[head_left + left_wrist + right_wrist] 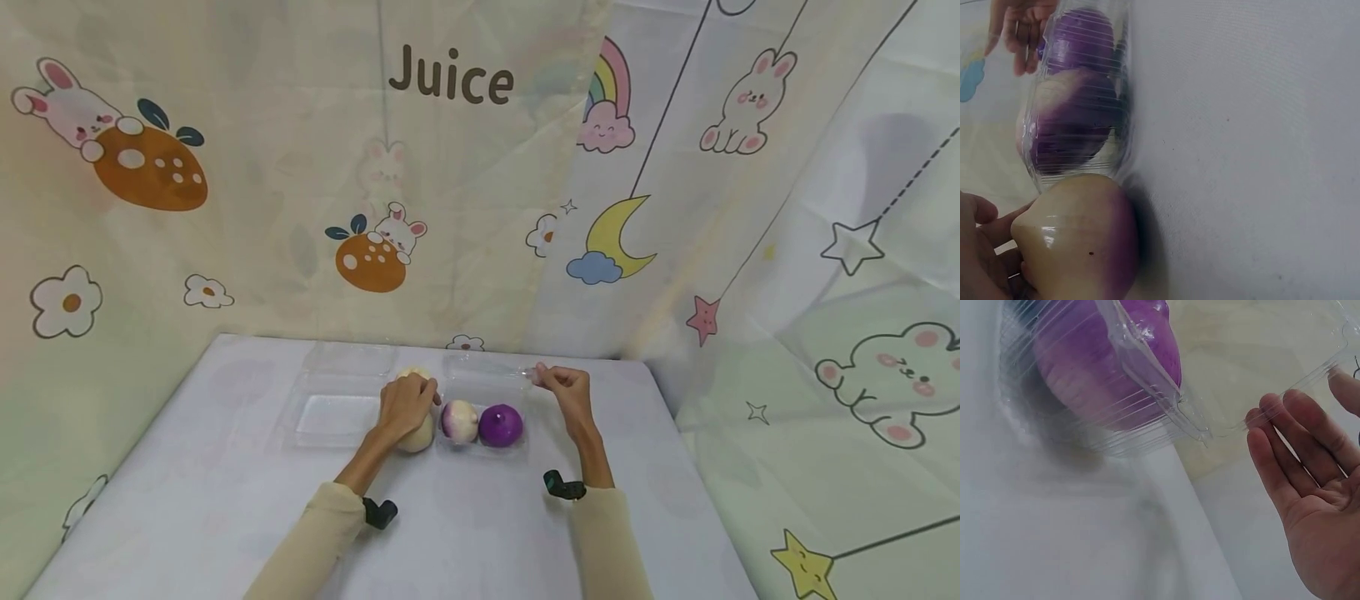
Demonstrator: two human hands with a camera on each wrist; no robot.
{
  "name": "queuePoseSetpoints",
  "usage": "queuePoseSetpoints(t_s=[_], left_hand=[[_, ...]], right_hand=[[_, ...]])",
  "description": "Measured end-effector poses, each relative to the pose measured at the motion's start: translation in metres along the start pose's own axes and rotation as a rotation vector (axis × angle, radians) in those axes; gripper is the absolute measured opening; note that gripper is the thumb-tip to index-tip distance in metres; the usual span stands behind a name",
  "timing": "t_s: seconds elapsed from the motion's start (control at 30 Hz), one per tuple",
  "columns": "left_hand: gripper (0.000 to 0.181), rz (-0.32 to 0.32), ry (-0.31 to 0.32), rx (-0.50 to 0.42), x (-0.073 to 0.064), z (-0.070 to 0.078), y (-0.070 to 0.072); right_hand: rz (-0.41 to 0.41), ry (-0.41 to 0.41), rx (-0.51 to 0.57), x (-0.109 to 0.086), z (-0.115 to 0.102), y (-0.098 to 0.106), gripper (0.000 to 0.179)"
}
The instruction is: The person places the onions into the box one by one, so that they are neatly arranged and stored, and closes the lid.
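Note:
In the head view my right hand [570,396] pinches the lid [483,367] of a clear plastic clamshell between thumb and fingers. The lid stands raised behind the clamshell's tray [487,452]. Inside that tray sit a cream-and-purple turnip [459,422] and a purple onion-like vegetable [501,426]. My left hand [405,406] reaches down over another cream-and-purple turnip [1079,240], left of the tray. Its bent fingers [997,231] lie behind that turnip, close to the tray's corner; I cannot tell what they grip. A further pale vegetable [412,372] shows behind this hand.
A second clear clamshell [292,425] lies open on the white-covered table [465,525], left of my left hand. Patterned cloth [285,208] hangs behind the table and at both sides.

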State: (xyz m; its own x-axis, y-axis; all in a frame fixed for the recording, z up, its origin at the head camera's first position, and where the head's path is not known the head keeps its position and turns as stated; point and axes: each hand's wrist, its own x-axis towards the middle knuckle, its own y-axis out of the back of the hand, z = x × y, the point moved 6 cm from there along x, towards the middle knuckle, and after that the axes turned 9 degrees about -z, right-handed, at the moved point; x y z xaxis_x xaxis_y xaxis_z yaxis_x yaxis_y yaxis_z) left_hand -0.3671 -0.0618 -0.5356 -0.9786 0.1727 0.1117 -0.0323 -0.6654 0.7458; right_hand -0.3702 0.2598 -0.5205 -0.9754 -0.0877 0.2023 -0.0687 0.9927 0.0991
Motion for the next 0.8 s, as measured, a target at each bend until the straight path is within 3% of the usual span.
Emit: queuePoseSetpoints(t_s=[0.1,0.37,0.57,0.8], left_hand=[[0.048,-0.012,0.002,0.008,-0.001,0.002,0.002],[0.046,-0.013,-0.010,0.005,-0.002,0.002,0.005],[0.047,-0.003,-0.008,-0.010,-0.003,0.001,0.005],[0.046,-0.006,0.005,-0.018,-0.004,-0.001,0.006]], right_hand=[[-0.008,0.001,-0.021,-0.001,0.001,-0.001,0.030],[-0.048,0.017,-0.072,-0.007,0.000,-0.004,0.038],[-0.131,0.050,-0.093,-0.010,-0.005,-0.009,0.023],[-0.262,0.088,-0.173,-0.013,-0.004,-0.010,0.025]])
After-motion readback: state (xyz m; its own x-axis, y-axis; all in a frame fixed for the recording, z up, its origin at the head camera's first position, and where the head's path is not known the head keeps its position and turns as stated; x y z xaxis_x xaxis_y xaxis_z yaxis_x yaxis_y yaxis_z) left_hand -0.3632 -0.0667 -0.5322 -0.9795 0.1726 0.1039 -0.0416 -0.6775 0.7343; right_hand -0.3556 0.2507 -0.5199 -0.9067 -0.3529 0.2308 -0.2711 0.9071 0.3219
